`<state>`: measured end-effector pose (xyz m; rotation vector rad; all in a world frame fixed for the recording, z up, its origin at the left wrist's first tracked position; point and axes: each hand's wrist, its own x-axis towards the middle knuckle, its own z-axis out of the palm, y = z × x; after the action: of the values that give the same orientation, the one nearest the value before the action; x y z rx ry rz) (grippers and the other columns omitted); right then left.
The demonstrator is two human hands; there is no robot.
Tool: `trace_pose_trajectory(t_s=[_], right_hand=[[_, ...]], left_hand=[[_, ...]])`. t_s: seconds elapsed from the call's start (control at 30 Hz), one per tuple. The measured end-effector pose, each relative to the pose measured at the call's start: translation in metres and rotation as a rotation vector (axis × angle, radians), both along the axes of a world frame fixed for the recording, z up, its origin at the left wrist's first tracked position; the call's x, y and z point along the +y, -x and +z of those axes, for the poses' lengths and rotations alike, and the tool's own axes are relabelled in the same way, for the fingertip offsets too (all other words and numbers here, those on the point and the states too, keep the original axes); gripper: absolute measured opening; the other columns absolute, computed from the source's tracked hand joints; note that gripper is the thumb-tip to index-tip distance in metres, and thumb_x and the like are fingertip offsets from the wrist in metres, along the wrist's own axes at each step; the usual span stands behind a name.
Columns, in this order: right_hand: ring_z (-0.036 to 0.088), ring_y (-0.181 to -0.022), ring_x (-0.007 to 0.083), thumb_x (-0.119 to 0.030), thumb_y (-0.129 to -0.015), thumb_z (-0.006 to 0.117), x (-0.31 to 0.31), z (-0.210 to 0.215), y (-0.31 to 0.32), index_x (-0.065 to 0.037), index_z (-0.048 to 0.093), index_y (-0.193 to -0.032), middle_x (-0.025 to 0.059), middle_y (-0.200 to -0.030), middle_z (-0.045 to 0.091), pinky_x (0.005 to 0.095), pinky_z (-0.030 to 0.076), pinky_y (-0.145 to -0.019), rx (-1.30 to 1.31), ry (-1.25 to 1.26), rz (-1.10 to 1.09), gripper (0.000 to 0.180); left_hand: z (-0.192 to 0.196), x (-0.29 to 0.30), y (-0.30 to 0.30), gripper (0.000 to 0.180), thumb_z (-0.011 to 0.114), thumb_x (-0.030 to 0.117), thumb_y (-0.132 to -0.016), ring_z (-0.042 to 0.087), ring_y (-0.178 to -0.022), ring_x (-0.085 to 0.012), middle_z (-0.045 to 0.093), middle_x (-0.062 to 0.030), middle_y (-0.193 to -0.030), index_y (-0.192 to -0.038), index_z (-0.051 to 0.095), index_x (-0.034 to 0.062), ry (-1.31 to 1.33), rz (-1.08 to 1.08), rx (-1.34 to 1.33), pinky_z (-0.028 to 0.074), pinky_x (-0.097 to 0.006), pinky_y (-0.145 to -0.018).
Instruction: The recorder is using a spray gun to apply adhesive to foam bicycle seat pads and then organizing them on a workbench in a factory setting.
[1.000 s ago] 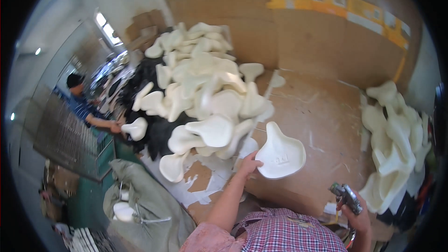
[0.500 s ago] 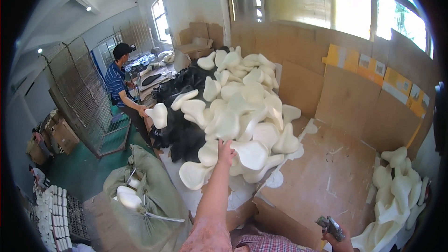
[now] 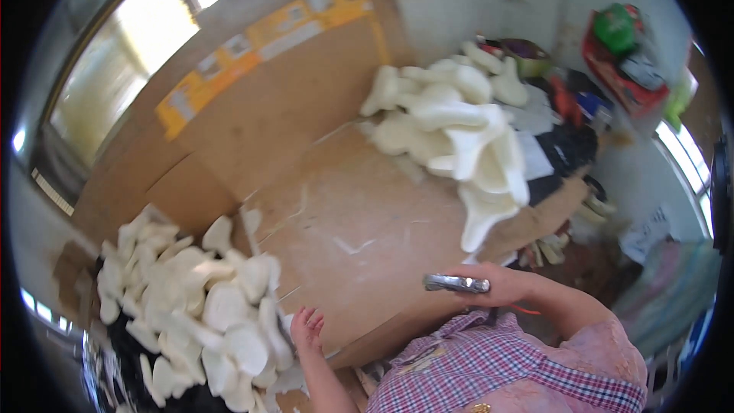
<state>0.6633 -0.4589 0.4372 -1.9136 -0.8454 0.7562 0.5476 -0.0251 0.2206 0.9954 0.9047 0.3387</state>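
Observation:
My left hand (image 3: pixel 308 329) is raised beside a heap of cream-white foam saddle pads (image 3: pixel 225 306). Its fingers are apart and slightly curled, and I see nothing in them. My right hand (image 3: pixel 493 283) is closed round a silver metal hand tool (image 3: pixel 456 283), held over the near side of the cardboard-covered table. What kind of tool it is I cannot make out. A thin orange line (image 3: pixel 524 310) shows under the right wrist. Beyond that hand lies a second pile of the same foam pads (image 3: pixel 466 118), some nested together.
Brown cardboard (image 3: pixel 336 237) covers the scuffed table between the two piles. A cardboard panel with yellow strips (image 3: pixel 260 42) stands along the back. Black material (image 3: pixel 569 149) and a red bag (image 3: pixel 623 69) are at the right. Windows (image 3: pixel 130 46) are at the upper left.
My view has swung to the right. The left hand has come off the foam pad it was touching. The right hand, still round the metal tool, now shows fully over the table edge.

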Motion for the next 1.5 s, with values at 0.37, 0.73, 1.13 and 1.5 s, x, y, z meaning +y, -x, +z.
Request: trace_pose_trajectory(t_s=[0.37,0.73,1.13,1.5], right_hand=[[0.053,-0.09,0.0089,-0.015,-0.087,0.066,-0.184,-0.051,-0.113,-0.002,0.05,-0.127,0.0007,-0.1,0.059,0.0252,0.045,-0.081,-0.149,-0.301,-0.947,0.045],[0.061,-0.084,0.0223,-0.017,-0.083,0.066,-0.146,-0.135,-0.189,0.002,0.047,-0.127,0.015,-0.093,0.06,0.0355,0.049,-0.077,-0.559,0.029,-0.988,0.052],[0.055,-0.09,0.0129,-0.023,-0.088,0.066,0.003,-0.09,-0.178,-0.002,0.046,-0.129,0.0081,-0.099,0.06,0.0288,0.046,-0.081,0.114,-0.304,-0.428,0.05],[0.058,-0.089,0.0126,-0.008,-0.087,0.066,0.009,0.031,-0.104,-0.004,0.046,-0.133,0.0054,-0.098,0.064,0.0266,0.048,-0.078,0.328,-0.271,0.046,0.05]], left_hand=[[-0.002,-0.202,-0.273,0.06,0.061,0.034,-0.09,0.064,-0.089,-0.029,0.058,-0.0189,-0.118,-0.136,0.037,0.0024,0.067,-0.649,-0.06,0.055,-0.04,-0.075],[-0.031,-0.342,-0.356,0.044,0.066,0.03,-0.083,0.062,-0.095,-0.0206,0.065,-0.0048,-0.108,-0.121,0.055,0.0106,0.297,-0.627,0.018,0.051,-0.04,-0.078],[0.07,-0.099,-0.17,0.041,0.061,0.023,-0.08,0.064,-0.088,-0.0223,0.064,-0.0113,-0.104,-0.115,0.054,0.0021,-0.163,-0.111,0.18,0.052,-0.038,-0.078],[-0.008,-0.026,-0.061,0.078,0.065,-0.007,-0.068,0.048,-0.123,-0.0268,0.048,-0.0119,-0.133,-0.138,0.032,0.0021,-0.421,-0.265,0.122,0.038,-0.037,-0.105]])
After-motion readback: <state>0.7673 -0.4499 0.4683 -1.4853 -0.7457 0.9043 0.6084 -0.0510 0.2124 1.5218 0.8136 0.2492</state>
